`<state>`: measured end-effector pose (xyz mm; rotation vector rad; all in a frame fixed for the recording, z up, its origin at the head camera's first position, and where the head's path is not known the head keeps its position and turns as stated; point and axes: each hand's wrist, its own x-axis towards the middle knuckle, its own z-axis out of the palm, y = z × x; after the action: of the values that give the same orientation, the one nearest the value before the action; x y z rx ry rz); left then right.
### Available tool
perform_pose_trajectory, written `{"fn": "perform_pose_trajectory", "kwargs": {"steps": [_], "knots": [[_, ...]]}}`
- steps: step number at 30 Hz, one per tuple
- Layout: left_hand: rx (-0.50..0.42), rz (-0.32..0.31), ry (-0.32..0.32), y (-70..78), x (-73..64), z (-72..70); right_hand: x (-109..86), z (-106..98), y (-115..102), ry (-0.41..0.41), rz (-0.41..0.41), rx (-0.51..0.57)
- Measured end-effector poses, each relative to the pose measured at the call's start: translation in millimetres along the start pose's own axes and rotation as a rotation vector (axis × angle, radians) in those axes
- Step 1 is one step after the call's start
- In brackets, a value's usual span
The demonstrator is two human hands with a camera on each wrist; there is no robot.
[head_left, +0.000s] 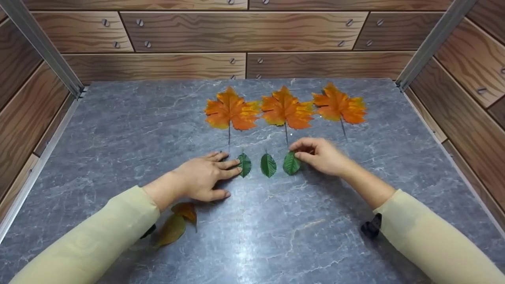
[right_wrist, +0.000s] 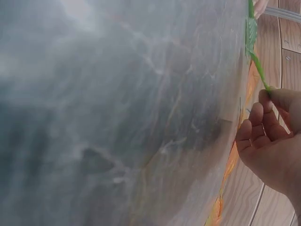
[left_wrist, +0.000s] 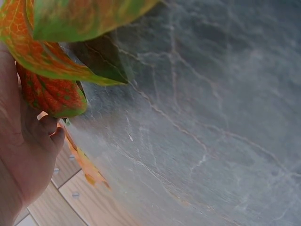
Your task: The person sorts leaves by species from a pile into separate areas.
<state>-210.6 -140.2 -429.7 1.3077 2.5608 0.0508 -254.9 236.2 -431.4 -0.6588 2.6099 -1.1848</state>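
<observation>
Three small green leaves lie in a row on the grey marbled table. With thumb and fingertips my right hand (head_left: 321,156) pinches the edge of the rightmost green leaf (head_left: 291,164); the right wrist view shows that leaf (right_wrist: 260,70) tilted at the fingertips. My left hand (head_left: 205,175) lies palm down with fingers spread, two fingertips touching the left green leaf (head_left: 245,165) and covering its left edge. Between the hands is the middle green leaf (head_left: 268,165). Behind them sit three orange maple leaves: a left one (head_left: 230,110), a middle one (head_left: 285,109) and a right one (head_left: 340,105).
Under my left forearm are a yellow-green leaf (head_left: 172,230) and an orange-brown leaf (head_left: 187,212), partly hidden by the sleeve. In the left wrist view, red-green leaves (left_wrist: 51,94) show close up. Wood-patterned walls (head_left: 244,31) and metal posts (head_left: 51,51) border the table (head_left: 130,118).
</observation>
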Motion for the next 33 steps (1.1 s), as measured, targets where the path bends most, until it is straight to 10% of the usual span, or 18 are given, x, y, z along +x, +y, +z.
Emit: {"fn": "perform_pose_trajectory", "kwargs": {"steps": [21,33], "knots": [[-0.007,-0.016,-0.013,0.2,0.4,1.2,-2.9,-3.2,4.0,-0.017,-0.086,-0.171],[0.001,-0.014,-0.011,1.2,-0.7,0.3,-37.8,-5.0,-4.6,-0.290,-0.192,-0.422]]}}
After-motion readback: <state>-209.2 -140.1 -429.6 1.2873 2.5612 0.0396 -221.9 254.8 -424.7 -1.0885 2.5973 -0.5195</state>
